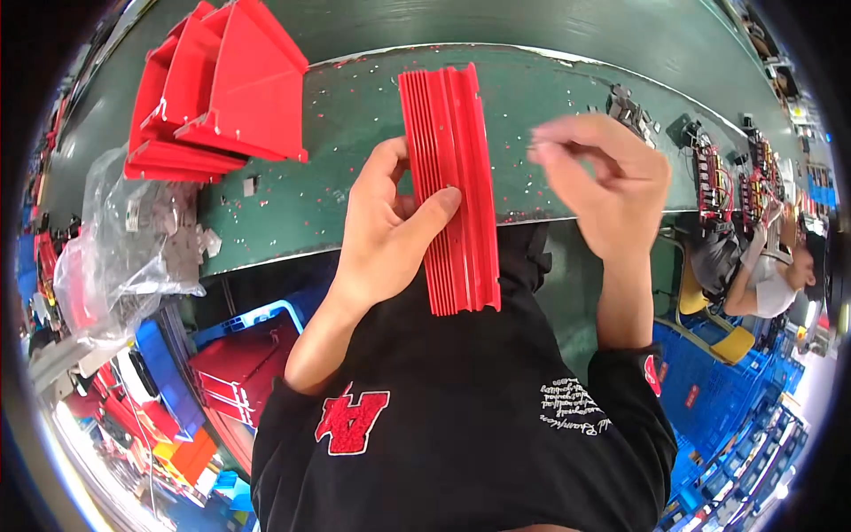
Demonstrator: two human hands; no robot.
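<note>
My left hand (390, 226) is wrapped round a long red finned profile (454, 199), with the thumb across its face. The piece stands nearly lengthwise in front of me, its near end over my lap and its far end above the green bench top (346, 115). Ribs run along its left side and a smoother channel along its right. To the right of the profile and apart from it, my right hand (612, 182) is raised with thumb and forefinger pinched together. Its fingertips are slightly blurred, and anything between them is too small to make out.
Stacked red panels (239, 89) stand at the far left of the bench. Below them lies a clear plastic bag (133, 235) with small grey parts. Small dark parts (634, 111) sit at the far right. Another person (767, 275) works on the right, near wired assemblies (714, 182).
</note>
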